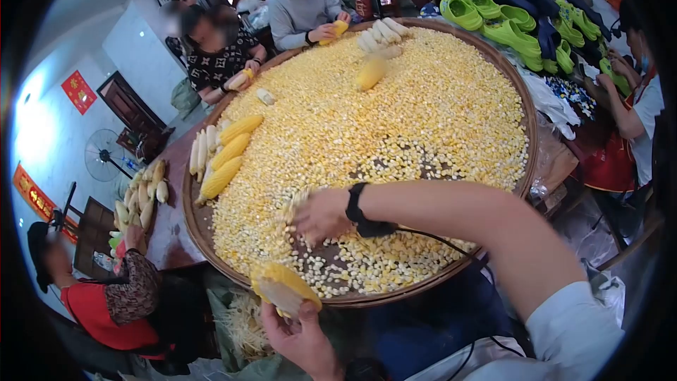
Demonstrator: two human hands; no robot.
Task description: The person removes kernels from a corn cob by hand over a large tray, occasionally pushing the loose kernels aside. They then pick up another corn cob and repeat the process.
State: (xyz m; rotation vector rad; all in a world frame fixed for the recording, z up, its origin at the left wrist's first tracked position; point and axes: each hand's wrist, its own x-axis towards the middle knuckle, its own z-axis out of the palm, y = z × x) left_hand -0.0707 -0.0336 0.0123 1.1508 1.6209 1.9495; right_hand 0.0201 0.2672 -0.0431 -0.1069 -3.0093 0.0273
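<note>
6 o'clock: left hand (303,339) grip clasps half-shelled corn cob (283,288) | right hand (321,215) curled over corn kernels (423,113), hold unclear | risk: cob sits outside tray rim (352,302), loosened kernels may miss it

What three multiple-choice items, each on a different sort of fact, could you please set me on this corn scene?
1. Where is the right hand?
A. Over the kernels in the round tray
B. Raised above the head
C. Tucked behind the back

2. What colour is the band on the right wrist?
A. Red
B. Black
C. White

3. In what state is the cob in the left hand?
A. Wrapped in its husk
B. Partly stripped of kernels
C. Cut into slices

Answers:
1 A: the hand reaches in over the loose kernels inside the rim.
2 B: the band is plainly black.
3 B: yellow kernels cover one part, while a pale bare part shows beside them.
</note>
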